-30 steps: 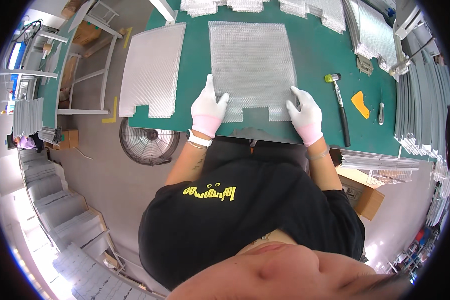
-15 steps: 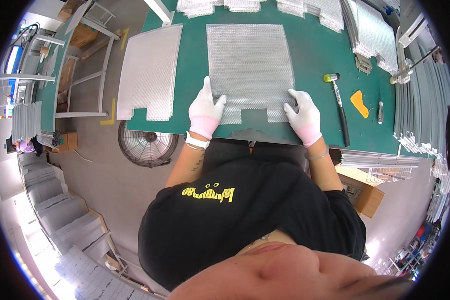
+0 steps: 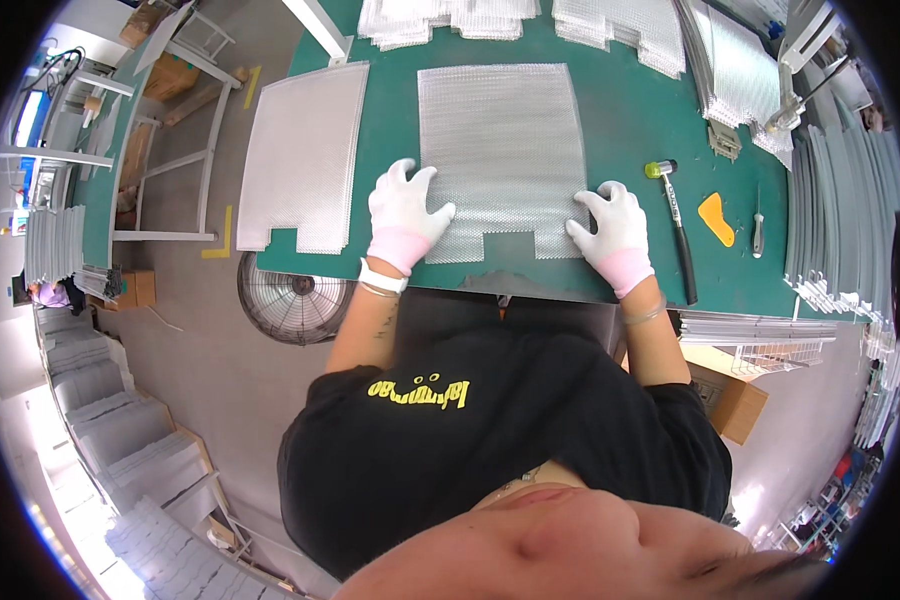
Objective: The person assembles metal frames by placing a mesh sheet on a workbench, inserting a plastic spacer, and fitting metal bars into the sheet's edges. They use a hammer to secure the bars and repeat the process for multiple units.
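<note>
Holds left hand (image 3: 408, 214) half-open at centre-left of frame, fingers curled, thumb spread over lower left edge of notched silvery mesh sheet (image 3: 500, 150). Mirrors pose with right hand (image 3: 612, 236) at sheet's lower right edge. Shows no firm grip; cannot tell touch from hover. Has sheet flat on green tabletop (image 3: 625, 120), upper centre. Angles forearms (image 3: 368, 328) slightly inward.

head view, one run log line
mesh sheet: on table; left hand: open, at its left edge; right hand: open, at its right edge
</note>
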A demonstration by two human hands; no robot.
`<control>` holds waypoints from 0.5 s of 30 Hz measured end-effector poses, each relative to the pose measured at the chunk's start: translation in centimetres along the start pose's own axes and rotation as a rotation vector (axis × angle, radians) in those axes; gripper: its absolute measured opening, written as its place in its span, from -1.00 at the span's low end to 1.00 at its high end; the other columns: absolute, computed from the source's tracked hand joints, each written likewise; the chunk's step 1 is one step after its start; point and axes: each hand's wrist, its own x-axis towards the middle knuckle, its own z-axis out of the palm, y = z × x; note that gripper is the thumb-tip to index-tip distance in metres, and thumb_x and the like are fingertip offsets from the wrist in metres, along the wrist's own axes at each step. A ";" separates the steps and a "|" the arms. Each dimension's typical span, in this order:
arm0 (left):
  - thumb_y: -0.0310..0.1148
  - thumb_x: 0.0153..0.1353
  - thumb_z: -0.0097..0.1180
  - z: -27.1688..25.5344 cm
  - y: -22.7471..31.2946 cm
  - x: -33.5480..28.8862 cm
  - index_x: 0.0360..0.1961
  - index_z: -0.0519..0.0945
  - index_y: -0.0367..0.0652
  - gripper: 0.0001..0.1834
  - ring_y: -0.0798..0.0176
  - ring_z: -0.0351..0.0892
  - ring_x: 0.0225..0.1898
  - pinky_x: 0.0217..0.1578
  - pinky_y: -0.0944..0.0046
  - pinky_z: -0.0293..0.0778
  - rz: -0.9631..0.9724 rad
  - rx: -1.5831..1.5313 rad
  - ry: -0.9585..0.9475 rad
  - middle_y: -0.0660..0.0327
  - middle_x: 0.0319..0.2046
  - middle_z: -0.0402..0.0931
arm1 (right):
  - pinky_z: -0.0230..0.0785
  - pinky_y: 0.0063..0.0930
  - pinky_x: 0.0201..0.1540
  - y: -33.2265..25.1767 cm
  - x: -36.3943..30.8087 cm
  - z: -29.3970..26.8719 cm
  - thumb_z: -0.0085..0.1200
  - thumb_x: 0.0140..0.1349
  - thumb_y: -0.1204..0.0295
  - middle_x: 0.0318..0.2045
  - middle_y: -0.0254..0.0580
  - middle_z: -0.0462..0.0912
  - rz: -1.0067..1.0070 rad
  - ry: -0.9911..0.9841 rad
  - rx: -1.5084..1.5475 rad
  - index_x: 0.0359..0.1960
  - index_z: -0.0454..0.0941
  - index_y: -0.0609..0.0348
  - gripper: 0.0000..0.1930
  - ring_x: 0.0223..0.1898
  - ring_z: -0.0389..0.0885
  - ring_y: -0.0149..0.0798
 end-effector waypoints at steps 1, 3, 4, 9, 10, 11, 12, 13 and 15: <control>0.01 0.08 0.31 -0.1 -0.7 0.5 0.09 0.63 -0.08 -0.41 -0.11 0.36 0.23 0.22 -0.05 0.32 0.106 0.024 0.048 -0.08 0.23 0.38 | 0.44 -0.13 0.07 0.1 0.3 -0.2 0.35 0.06 0.17 -0.08 -0.04 0.54 -0.026 -0.016 -0.008 -0.03 0.68 0.01 -0.57 -0.01 0.54 0.02; 0.04 0.08 0.28 -0.8 -1.8 2.4 -0.09 0.70 -0.09 -0.51 -0.12 0.32 0.24 0.25 -0.09 0.26 0.238 0.056 0.020 -0.08 0.23 0.38 | 0.43 -0.14 0.07 0.9 0.6 -0.7 0.34 0.08 0.20 -0.09 -0.02 0.54 -0.070 -0.040 0.081 -0.03 0.67 0.04 -0.59 -0.01 0.54 0.02; 0.05 0.08 0.27 -1.4 -2.2 3.6 -0.18 0.74 -0.09 -0.54 -0.13 0.29 0.25 0.26 -0.10 0.23 0.301 0.073 0.008 -0.08 0.23 0.38 | 0.43 -0.15 0.07 1.4 0.8 -1.0 0.34 0.09 0.21 -0.09 -0.01 0.54 -0.096 -0.052 0.125 -0.03 0.67 0.06 -0.59 -0.01 0.54 0.02; 0.12 0.21 0.17 -5.9 -2.6 14.1 -0.38 0.68 -0.22 -0.48 -0.17 0.61 -0.15 -0.05 0.00 0.52 0.168 -0.164 -0.126 -0.09 -0.18 0.63 | 0.43 -0.23 0.04 2.3 3.2 -4.3 0.22 0.21 0.41 -0.20 0.03 0.58 -0.088 0.107 0.395 -0.01 0.62 0.27 -0.67 -0.11 0.57 0.03; 0.16 0.21 0.12 -5.8 -2.9 17.1 -0.39 0.68 -0.21 -0.45 -0.20 0.63 -0.23 -0.13 -0.02 0.54 0.169 -0.175 -0.048 -0.10 -0.27 0.64 | 0.43 -0.23 0.04 2.3 3.3 -4.4 0.21 0.21 0.43 -0.20 0.04 0.58 -0.046 0.143 0.391 0.00 0.62 0.29 -0.67 -0.11 0.58 0.03; 0.21 0.19 0.12 -5.2 -3.6 20.6 -0.26 0.68 -0.20 -0.41 -0.16 0.64 -0.15 -0.10 0.00 0.55 0.162 -0.111 0.057 -0.10 -0.17 0.64 | 0.42 -0.22 0.06 2.6 3.3 -4.1 0.20 0.21 0.45 -0.18 0.05 0.59 -0.034 0.156 0.404 0.01 0.60 0.30 -0.66 -0.08 0.58 0.05; 0.26 0.18 0.12 -4.0 -4.4 24.0 -0.13 0.69 -0.18 -0.35 -0.12 0.64 -0.08 -0.06 0.02 0.55 0.153 -0.045 0.165 -0.09 -0.07 0.63 | 0.42 -0.21 0.07 2.6 3.1 -3.6 0.21 0.21 0.46 -0.17 0.06 0.59 -0.040 0.161 0.409 0.01 0.60 0.30 -0.66 -0.07 0.58 0.05; 0.27 0.15 0.16 -2.7 -4.8 27.3 -0.03 0.64 -0.19 -0.29 -0.11 0.62 -0.01 0.00 0.04 0.54 0.106 0.052 0.208 -0.10 -0.04 0.62 | 0.42 -0.21 0.08 2.4 2.6 -3.2 0.21 0.21 0.46 -0.16 0.06 0.60 -0.044 0.169 0.412 0.02 0.59 0.31 -0.66 -0.05 0.58 0.06; 0.31 0.09 0.23 -1.3 -5.7 31.7 0.18 0.56 -0.21 -0.14 -0.08 0.57 0.14 0.11 0.09 0.52 -0.008 0.252 0.301 -0.11 0.01 0.59 | 0.40 -0.20 0.14 2.0 1.6 -2.2 0.22 0.20 0.46 -0.10 0.08 0.61 -0.046 0.154 0.427 0.02 0.58 0.30 -0.65 0.02 0.58 0.08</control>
